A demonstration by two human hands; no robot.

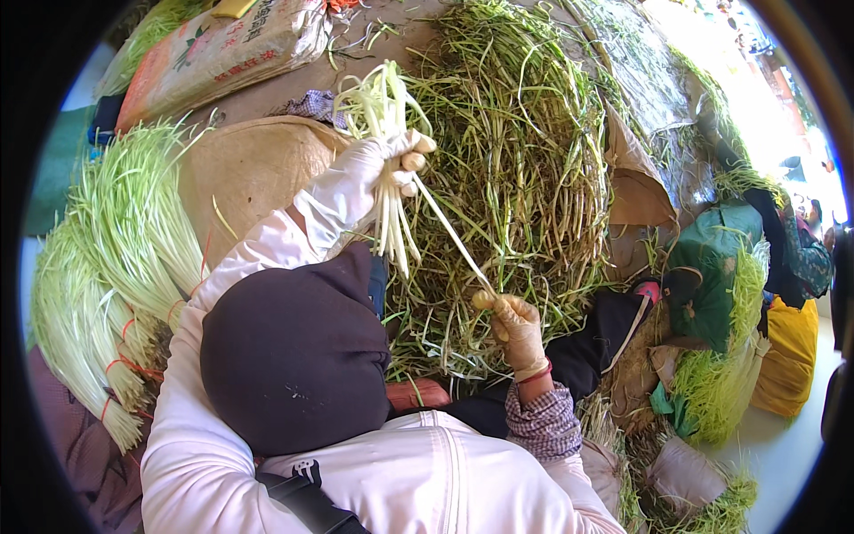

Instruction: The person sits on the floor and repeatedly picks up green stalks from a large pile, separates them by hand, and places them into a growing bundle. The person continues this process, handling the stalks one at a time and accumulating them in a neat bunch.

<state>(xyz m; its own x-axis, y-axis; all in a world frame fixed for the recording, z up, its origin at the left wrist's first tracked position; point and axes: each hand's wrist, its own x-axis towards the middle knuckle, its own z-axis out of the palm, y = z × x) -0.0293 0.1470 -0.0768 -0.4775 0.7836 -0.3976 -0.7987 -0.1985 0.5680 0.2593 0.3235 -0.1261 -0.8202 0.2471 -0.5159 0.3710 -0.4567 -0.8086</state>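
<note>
My left hand (383,167), in a thin whitish glove, grips a bunch of pale stalks (389,100) that look like blanched garlic chives. Their leaves fold over above the fist, and the white stem ends hang below it. One long white stalk (454,230) runs slantwise from beside that fist to my right hand (517,327). The gloved fingers of the right hand pinch its lower end. Beneath and beyond both hands spreads a large heap of untrimmed green and brownish stalks (507,153). My dark-clothed knee (293,354) hides part of the ground below my left forearm.
Bundles of cleaned pale stalks (133,220), tied with red string, lie at left by a brown sheet (253,167). A printed woven sack (227,60) lies at upper left. At right are a green bundle (714,274), a yellow one (790,357) and another person's patterned sleeve (804,257).
</note>
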